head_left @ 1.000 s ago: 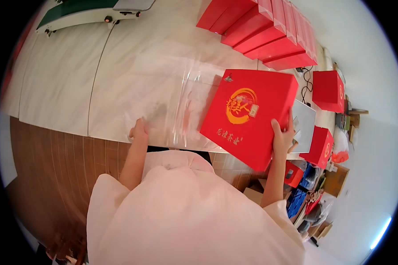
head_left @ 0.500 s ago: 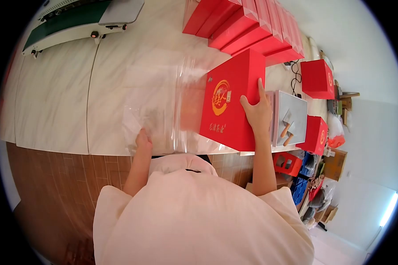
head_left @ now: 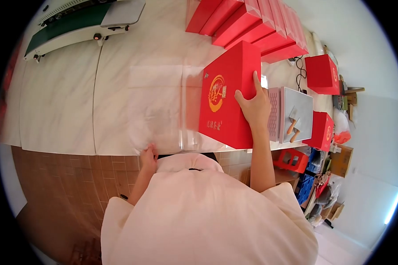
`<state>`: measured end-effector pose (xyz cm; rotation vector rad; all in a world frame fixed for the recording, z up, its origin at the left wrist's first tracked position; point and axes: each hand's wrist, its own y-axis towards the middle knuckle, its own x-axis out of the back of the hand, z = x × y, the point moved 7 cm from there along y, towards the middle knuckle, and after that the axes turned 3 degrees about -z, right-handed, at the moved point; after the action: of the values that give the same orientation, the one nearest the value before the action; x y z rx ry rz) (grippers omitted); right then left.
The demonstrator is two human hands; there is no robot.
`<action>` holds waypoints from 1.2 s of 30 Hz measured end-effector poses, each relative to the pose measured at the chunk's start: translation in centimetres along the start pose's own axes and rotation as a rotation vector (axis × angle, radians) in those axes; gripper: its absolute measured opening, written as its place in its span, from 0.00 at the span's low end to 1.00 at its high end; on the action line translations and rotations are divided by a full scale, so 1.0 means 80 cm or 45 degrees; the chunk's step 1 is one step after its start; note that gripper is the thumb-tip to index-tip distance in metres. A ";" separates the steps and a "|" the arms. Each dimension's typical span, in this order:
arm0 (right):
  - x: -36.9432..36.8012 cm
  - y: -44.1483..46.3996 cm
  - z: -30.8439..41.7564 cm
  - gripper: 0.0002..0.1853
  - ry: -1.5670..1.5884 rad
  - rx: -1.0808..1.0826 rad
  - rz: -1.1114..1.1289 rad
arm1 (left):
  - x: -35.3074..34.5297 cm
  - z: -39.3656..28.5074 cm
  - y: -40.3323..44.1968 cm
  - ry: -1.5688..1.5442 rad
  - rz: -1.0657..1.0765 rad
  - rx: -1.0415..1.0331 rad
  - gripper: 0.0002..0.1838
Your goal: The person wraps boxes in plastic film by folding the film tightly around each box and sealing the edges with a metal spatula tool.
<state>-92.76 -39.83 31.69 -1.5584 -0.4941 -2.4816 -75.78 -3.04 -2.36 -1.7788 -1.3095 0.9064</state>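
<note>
bright | tube light (head_left: 392, 207) glares lower right | plastic film (head_left: 181, 137) glints | fisheye curve, black corners

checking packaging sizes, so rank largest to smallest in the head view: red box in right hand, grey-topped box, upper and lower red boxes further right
Held red box
Grey-topped box
Upper red box and lower red box: too alike to rank

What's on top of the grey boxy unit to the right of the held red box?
Two wooden-handled tools lie on the grey boxy unit. The patch of surface directly beneath them is covered, and the unit's closed sides hide whatever is inside.
</note>
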 end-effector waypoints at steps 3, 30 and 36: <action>-0.001 -0.007 0.006 0.45 -0.009 0.063 -0.040 | 0.005 0.007 -0.021 -0.003 -0.123 0.095 0.07; -0.213 -0.254 0.125 0.33 0.633 0.866 0.675 | -0.031 -0.108 -0.123 0.459 0.109 -0.822 0.15; -0.240 -0.240 0.112 0.13 0.665 0.842 0.448 | -0.035 -0.107 -0.121 0.697 0.095 -0.963 0.18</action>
<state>-82.84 -19.30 14.47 -0.6505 -0.7604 -2.0281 -73.37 -5.00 10.49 -2.4169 -1.2920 -0.1128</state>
